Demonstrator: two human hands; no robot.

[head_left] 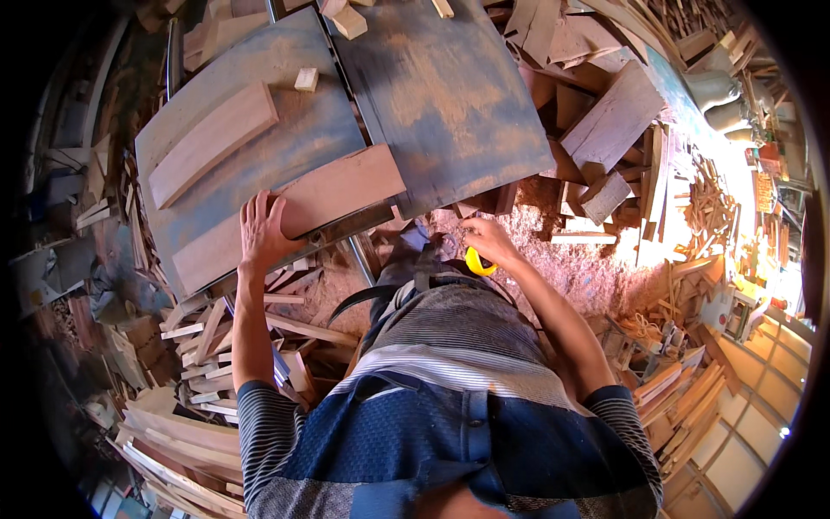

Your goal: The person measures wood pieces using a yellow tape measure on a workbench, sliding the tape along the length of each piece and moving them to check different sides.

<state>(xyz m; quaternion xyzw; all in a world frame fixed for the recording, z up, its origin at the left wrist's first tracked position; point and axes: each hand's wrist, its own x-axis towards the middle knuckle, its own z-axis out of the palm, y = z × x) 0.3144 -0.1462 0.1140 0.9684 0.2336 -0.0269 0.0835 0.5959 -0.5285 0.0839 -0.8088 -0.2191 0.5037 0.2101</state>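
A long flat wooden board lies along the near edge of a worn blue-grey metal saw table. My left hand rests on it, fingers and thumb apart, pressing on its upper face. A second, slightly curved board lies farther back on the left, with a small wood block beyond its right end. My right hand is at waist height right of my body, its fingers curled; whatever they hold is hidden. Just under it shows a yellow rounded thing with a dark middle, too small to name.
A dark slot splits the table top. More offcuts lie at its far edge. Large blocks are heaped to the right, and stacked slats fill the near left. Sawdust covers the floor on the right, near bundled strips.
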